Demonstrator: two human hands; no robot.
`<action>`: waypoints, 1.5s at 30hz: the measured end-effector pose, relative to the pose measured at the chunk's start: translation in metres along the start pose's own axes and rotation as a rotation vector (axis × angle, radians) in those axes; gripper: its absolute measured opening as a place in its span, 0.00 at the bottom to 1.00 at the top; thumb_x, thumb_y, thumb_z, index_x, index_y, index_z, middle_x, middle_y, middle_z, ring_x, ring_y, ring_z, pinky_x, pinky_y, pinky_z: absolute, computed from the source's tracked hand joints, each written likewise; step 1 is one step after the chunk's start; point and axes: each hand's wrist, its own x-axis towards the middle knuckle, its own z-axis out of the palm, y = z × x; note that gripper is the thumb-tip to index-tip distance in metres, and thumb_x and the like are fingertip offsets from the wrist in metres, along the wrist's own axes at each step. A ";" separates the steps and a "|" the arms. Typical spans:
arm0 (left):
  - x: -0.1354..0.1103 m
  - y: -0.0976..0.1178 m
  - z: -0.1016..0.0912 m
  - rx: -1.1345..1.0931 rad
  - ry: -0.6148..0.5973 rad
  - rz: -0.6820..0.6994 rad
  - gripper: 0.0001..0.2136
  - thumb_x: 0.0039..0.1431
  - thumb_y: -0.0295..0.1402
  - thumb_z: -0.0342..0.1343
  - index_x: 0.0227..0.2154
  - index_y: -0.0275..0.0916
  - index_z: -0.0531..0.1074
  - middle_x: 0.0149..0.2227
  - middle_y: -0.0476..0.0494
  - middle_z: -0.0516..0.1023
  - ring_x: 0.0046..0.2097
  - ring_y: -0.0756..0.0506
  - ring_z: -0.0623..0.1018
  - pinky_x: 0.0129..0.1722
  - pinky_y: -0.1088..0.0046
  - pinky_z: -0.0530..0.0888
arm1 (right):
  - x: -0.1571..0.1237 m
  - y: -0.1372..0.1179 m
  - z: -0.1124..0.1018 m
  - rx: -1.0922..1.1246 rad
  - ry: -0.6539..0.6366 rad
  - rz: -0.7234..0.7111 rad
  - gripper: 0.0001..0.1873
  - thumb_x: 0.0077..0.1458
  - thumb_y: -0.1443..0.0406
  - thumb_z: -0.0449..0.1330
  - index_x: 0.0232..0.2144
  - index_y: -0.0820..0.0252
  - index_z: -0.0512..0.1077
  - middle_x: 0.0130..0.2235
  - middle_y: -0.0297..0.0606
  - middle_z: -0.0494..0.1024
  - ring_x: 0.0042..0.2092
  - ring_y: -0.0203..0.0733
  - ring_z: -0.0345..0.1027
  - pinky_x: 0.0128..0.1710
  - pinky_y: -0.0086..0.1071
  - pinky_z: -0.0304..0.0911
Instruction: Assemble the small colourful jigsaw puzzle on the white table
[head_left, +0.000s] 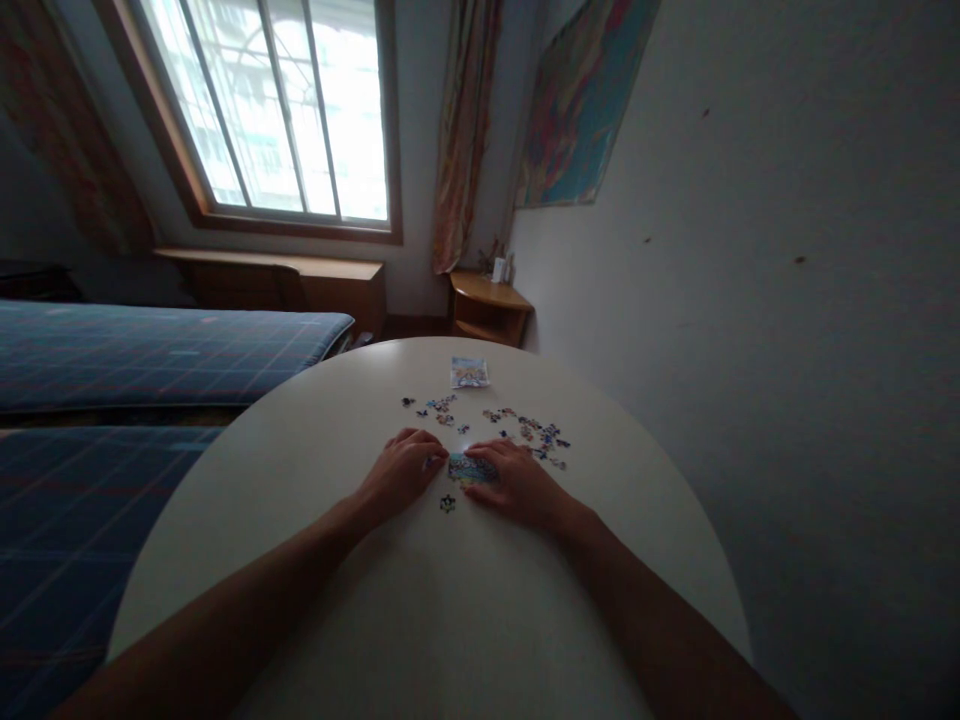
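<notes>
A small joined patch of jigsaw (466, 468) lies on the round white table (420, 600), between my two hands. My left hand (401, 470) rests with fingers curled, fingertips pinching a small puzzle piece at the patch's left edge. My right hand (514, 480) lies on the table with its fingers resting against the patch's right side. One loose piece (448, 503) sits just in front of the patch. Several loose pieces (536, 435) are scattered beyond my right hand, and a smaller group (439, 407) lies beyond my left.
A small picture card (469, 372) lies at the table's far side. A wall runs along the right. Two beds with blue checked covers (150, 350) stand to the left. A wooden corner shelf (489, 305) and a window (277, 110) are behind.
</notes>
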 end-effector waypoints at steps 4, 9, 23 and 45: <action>0.001 -0.002 0.003 -0.011 -0.011 0.020 0.10 0.64 0.32 0.53 0.42 0.41 0.79 0.46 0.43 0.79 0.53 0.40 0.71 0.56 0.60 0.68 | 0.003 -0.004 0.005 0.046 0.004 0.017 0.26 0.54 0.59 0.64 0.54 0.59 0.70 0.54 0.47 0.76 0.56 0.50 0.67 0.58 0.44 0.59; 0.001 -0.005 0.010 -0.043 0.003 0.081 0.11 0.65 0.32 0.52 0.47 0.42 0.76 0.51 0.43 0.76 0.57 0.41 0.68 0.59 0.60 0.66 | 0.004 -0.004 0.006 0.100 0.018 0.020 0.24 0.54 0.59 0.64 0.53 0.58 0.71 0.52 0.46 0.77 0.54 0.50 0.69 0.58 0.43 0.60; 0.012 -0.005 0.037 -0.100 0.136 -0.071 0.08 0.60 0.27 0.52 0.38 0.38 0.76 0.44 0.41 0.76 0.55 0.40 0.68 0.59 0.61 0.64 | 0.004 0.001 0.013 0.175 0.026 -0.029 0.20 0.55 0.61 0.65 0.50 0.59 0.74 0.53 0.46 0.77 0.57 0.48 0.67 0.60 0.45 0.59; 0.014 0.015 0.017 -0.163 0.079 -0.112 0.08 0.61 0.28 0.55 0.40 0.40 0.77 0.40 0.43 0.81 0.51 0.41 0.75 0.56 0.61 0.66 | 0.001 0.003 0.010 0.084 -0.006 -0.081 0.19 0.59 0.60 0.61 0.53 0.55 0.74 0.56 0.41 0.76 0.60 0.48 0.65 0.63 0.45 0.59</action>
